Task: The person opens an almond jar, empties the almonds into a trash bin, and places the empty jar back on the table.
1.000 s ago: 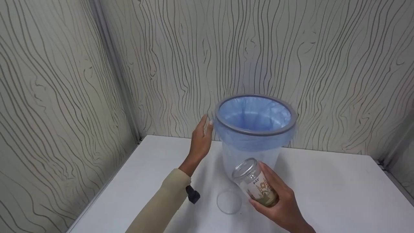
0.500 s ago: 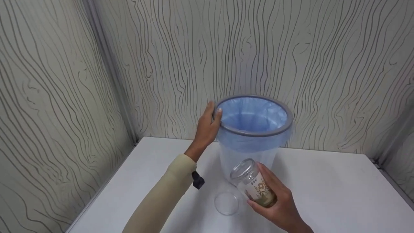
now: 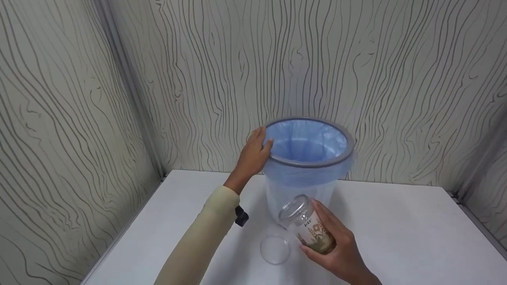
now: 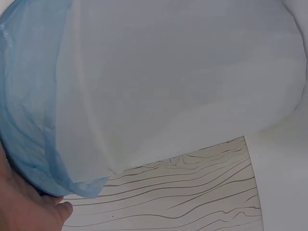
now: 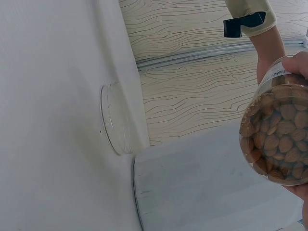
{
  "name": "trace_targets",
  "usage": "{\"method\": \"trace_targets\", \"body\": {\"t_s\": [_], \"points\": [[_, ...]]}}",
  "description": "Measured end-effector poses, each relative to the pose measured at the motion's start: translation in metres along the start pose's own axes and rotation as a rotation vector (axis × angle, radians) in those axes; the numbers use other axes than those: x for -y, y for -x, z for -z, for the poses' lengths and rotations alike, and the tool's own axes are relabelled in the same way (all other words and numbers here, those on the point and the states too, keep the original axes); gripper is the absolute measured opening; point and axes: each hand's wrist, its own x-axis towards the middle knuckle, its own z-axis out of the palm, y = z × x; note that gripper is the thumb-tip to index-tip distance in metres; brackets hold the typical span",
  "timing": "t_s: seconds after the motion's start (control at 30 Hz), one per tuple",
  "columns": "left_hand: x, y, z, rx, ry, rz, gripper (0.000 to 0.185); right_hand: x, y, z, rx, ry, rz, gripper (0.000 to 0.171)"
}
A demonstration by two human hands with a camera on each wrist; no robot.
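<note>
In the head view a white trash bin (image 3: pixel 287 196) stands on the table. A blue liner bag (image 3: pixel 305 176) is folded over its top, held by a grey ring (image 3: pixel 313 164). My left hand (image 3: pixel 252 157) grips the bin's rim on the left side, thumb over the ring. My right hand (image 3: pixel 342 247) holds a clear jar (image 3: pixel 313 227) with a floral label, lidless and tilted, its mouth pointing up and left in front of the bin. Through the jar's base, the right wrist view shows almonds (image 5: pixel 284 132). A clear round lid (image 3: pixel 275 249) lies on the table left of the jar.
The white table (image 3: pixel 400 233) backs onto a panel wall (image 3: pixel 222 79) with a wood-grain pattern, and another such wall rises at the left. A dark wrist strap (image 3: pixel 241 216) sits on the left sleeve.
My left hand has moved right and taken hold of the bin's rim. My right hand keeps the jar at nearly the same tilt. The whole view has shifted slightly.
</note>
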Motion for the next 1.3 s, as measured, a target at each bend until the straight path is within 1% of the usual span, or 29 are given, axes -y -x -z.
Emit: {"method": "trace_targets", "body": {"t_s": [0.1,0.37,0.57,0.67,0.73,0.93,1.13,1.3], "points": [[0.001,0.001,0.003,0.015,-0.043,0.005,0.062,-0.001,0.0,0.0,-0.001,-0.003,0.009,0.109],[-0.004,0.001,0.001,0.046,-0.095,0.037,0.06,-0.002,0.002,0.003,-0.008,-0.004,0.013,0.109],[-0.008,0.002,-0.001,0.041,-0.118,0.022,0.06,-0.001,0.004,0.005,-0.01,0.006,0.006,0.109],[-0.006,0.004,0.0,0.04,-0.129,0.038,0.059,-0.001,0.004,0.004,-0.007,0.001,0.002,0.109],[-0.005,0.004,0.001,0.033,-0.133,0.045,0.059,-0.001,0.004,0.001,0.0,-0.004,-0.002,0.109],[-0.004,0.0,0.004,0.02,-0.133,0.005,0.057,0.001,0.0,-0.001,0.007,-0.014,-0.015,0.109],[-0.003,0.003,0.002,0.015,-0.134,0.013,0.057,0.001,-0.003,0.007,0.015,0.008,0.003,0.111],[-0.004,0.003,0.001,0.01,-0.126,0.008,0.057,0.015,-0.013,0.018,0.022,0.016,0.035,0.108]]}}
